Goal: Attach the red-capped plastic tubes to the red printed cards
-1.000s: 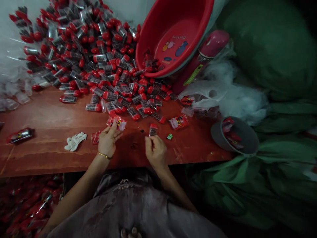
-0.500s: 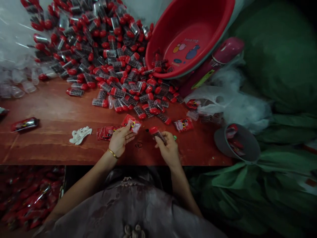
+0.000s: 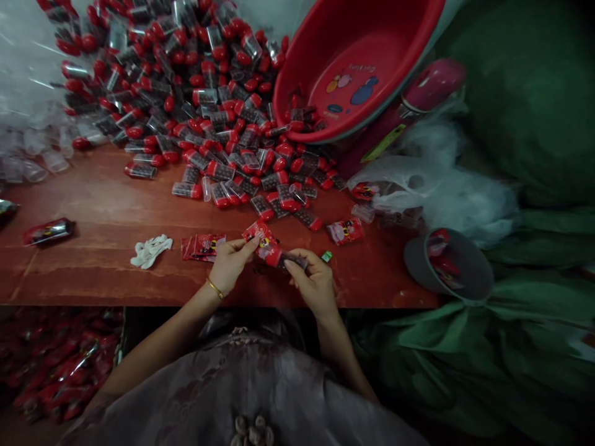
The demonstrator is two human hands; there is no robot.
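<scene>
I see a reddish-brown table [image 3: 102, 279] bearing a big heap of red-capped containers [image 3: 211, 96], a tilted red basin [image 3: 357, 43] beside it. Over the near side, the left hand [image 3: 229, 265] pinches a red packet [image 3: 261, 233]; the right hand [image 3: 317, 282] grips one dark container [image 3: 295, 259], its red end meeting the packet.

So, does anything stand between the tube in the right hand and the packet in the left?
Nothing visible does. The right hand holds the tube right up to the packet in the left hand; the tube pile lies beyond both.
</scene>
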